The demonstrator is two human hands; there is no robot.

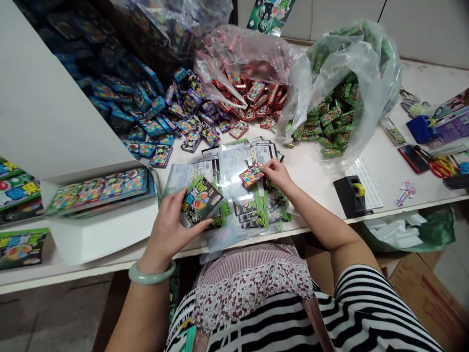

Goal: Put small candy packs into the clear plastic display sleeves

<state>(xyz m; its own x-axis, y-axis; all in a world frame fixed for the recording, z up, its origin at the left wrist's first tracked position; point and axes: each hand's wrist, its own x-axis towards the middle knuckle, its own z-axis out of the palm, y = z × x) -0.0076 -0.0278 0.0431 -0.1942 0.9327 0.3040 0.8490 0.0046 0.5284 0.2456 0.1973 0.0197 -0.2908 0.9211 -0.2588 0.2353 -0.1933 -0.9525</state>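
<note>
My left hand (pixel 170 222), with a pale green bangle at the wrist, grips a black and green printed card or packet (pixel 201 200) between thumb and fingers. A small red printed box (pixel 251 176) is pinched in the fingertips of my right hand (pixel 277 173). Both are over a spread of clear plastic sleeves (pixel 232 161) and black-green printed packets (pixel 251 210) on the white table. Whether the piece in my left hand is a flat card or a pouch, I cannot tell.
Heaps of small blue boxes (pixel 117 95), purple boxes (pixel 188 122), red boxes (pixel 260 100) and green boxes (pixel 326 122) lie at the back, partly in plastic bags. A white carton (pixel 106 239) with filled packs stands left. Right are a tape dispenser (pixel 350 198) and a phone (pixel 413 159).
</note>
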